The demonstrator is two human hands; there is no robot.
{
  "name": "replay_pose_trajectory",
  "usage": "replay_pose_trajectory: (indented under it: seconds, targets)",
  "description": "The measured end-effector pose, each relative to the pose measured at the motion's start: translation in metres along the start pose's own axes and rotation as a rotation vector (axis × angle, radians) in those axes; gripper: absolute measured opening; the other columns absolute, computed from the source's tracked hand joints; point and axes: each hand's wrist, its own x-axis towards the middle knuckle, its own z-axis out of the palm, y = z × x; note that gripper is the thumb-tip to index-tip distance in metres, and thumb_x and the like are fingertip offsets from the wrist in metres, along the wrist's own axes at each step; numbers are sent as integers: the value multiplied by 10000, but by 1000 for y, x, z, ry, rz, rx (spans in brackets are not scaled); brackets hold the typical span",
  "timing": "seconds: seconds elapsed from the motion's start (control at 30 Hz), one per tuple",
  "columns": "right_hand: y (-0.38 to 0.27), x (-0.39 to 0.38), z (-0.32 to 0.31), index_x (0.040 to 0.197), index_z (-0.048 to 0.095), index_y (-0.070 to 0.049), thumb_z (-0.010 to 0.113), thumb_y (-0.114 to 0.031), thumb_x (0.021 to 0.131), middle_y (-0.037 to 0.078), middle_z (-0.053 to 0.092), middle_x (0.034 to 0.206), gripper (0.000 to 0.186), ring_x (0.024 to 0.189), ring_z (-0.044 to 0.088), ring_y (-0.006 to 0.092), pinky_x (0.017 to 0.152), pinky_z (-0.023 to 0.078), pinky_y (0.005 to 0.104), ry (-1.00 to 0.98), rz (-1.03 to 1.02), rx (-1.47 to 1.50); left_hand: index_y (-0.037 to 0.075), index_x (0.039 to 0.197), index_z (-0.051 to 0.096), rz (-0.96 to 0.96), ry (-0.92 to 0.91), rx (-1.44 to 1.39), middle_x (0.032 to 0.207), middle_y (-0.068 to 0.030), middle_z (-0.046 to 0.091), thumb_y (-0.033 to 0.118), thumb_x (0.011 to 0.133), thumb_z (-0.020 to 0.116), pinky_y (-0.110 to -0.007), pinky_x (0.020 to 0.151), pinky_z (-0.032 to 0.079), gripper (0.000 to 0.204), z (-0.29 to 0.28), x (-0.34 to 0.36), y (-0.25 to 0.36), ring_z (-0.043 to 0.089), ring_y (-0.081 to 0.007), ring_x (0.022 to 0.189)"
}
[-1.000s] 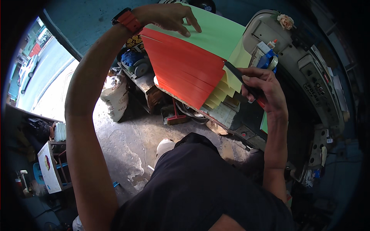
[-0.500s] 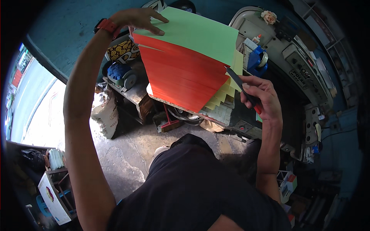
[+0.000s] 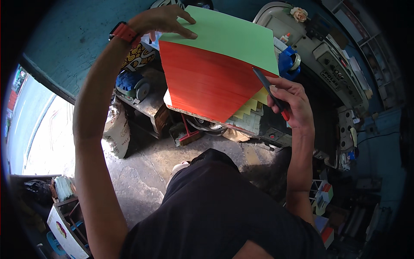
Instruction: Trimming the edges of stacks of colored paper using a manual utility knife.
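A pile of sheets lies at the top middle, with a light green sheet [image 3: 228, 32] over a thick layer of red sheets [image 3: 202, 82]. Corners of yellow sheets [image 3: 251, 106] stick out below the red at the right. My left hand [image 3: 166, 21] rests on the green sheet's left edge, its fingers spread. In my right hand [image 3: 293, 101] is a utility knife [image 3: 261, 79], black with a red end. Its tip points up and left, over the right part of the red sheets; whether it touches them I cannot tell.
The sheets lie on a worn bench [image 3: 246, 122] beside a large grey machine [image 3: 334, 71]. A blue tape dispenser [image 3: 286, 62] and a glue bottle [image 3: 284, 38] stand right of the pile. A sack [image 3: 116, 134] and a red-handled brush [image 3: 189, 137] are on the floor.
The green sheet and my left hand have shifted slightly right. A gap seen at the red sheets' left edge has closed. More of the yellow corners are covered, and the knife stays in my right hand.
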Motion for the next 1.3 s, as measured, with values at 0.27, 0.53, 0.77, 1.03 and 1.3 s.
replay_pose_trajectory:
  seconds: [0.27,0.53,0.77,1.03,1.3]
  targets:
    - [1,26,39,1162,645,77,639,-80,880,106,651,686,323,529,597,114,498,476,214,-32,-17,19,59,1228,659,109,154,-13,1185,-203,656,491,791,744,-421,958,474,621,-37,-26,3,616,-348,1070]
    - [8,59,83,1088,659,78,675,-103,866,125,663,686,287,518,615,130,430,441,219,-89,-50,18,89,1213,681,62,89,-70,1173,-195,671,541,785,735,-442,950,471,624,-67,-58,-12,615,-350,1093]
    - [6,83,131,1059,670,50,680,-99,859,145,680,705,249,527,627,147,415,411,238,-113,-52,40,126,1265,651,113,113,-92,1254,-167,635,503,823,718,-448,989,470,584,-64,-81,-48,588,-323,1172]
    - [11,107,192,1138,641,26,610,-89,931,107,700,774,239,607,646,130,463,398,230,-253,-39,-23,120,1228,675,53,270,-158,1117,-135,665,394,845,726,-397,857,542,474,-55,-87,-70,654,-294,1017]
    - [20,7,62,1099,606,-18,772,-287,836,-12,512,696,411,590,453,68,517,369,232,768,-688,-812,87,1096,712,301,451,-46,1035,-106,703,156,709,820,-360,800,523,407,6,-93,1,670,-282,905]
